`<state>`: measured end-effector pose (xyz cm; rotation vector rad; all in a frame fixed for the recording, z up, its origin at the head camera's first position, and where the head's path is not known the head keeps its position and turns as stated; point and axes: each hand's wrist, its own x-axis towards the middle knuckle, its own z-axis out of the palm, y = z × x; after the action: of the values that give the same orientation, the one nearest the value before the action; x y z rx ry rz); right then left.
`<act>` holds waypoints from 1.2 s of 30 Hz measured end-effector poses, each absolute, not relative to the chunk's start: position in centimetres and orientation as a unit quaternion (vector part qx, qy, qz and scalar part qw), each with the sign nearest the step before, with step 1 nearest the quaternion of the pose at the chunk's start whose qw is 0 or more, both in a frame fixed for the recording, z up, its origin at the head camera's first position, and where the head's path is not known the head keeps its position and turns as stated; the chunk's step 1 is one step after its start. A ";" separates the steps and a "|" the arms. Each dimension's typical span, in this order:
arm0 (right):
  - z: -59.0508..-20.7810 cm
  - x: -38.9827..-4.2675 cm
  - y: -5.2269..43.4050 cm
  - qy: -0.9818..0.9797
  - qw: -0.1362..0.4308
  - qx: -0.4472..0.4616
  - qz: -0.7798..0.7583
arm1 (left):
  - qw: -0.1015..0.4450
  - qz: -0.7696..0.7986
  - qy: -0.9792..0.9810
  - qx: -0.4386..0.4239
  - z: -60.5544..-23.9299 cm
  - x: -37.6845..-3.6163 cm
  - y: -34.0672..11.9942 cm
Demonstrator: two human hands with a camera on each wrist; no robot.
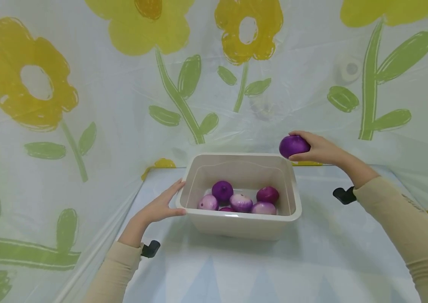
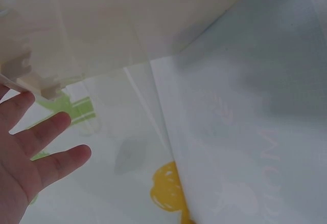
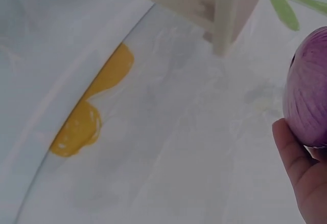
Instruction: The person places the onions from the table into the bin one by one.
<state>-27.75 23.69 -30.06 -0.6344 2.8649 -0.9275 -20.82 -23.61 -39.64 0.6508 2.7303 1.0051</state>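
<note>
One beige bin stands on the worktop, holding five purple onions, a sixth partly hidden among them. One further purple onion is clasped in the curled fingers of the right hand, above the bin's far right corner. The left hand, fingers straight and spread, presses the bin's left wall. Only the head view shows the bin's contents; the left wrist view shows the spread fingers.

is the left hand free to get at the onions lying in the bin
Probably yes. The left hand rests open against the side of the bin, holding nothing; the bin has no lid, and the onions lie uncovered just over the rim.
</note>
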 end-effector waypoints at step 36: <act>-29.8 -29.0 13.7 0.901 0.104 -0.307 -0.290 | 0.081 0.335 0.914 0.214 -39.7 -20.8 -23.5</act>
<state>-28.98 13.71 -29.76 -0.9047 2.6565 -0.8558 -20.79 -23.55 -39.68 0.6399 2.7330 1.0015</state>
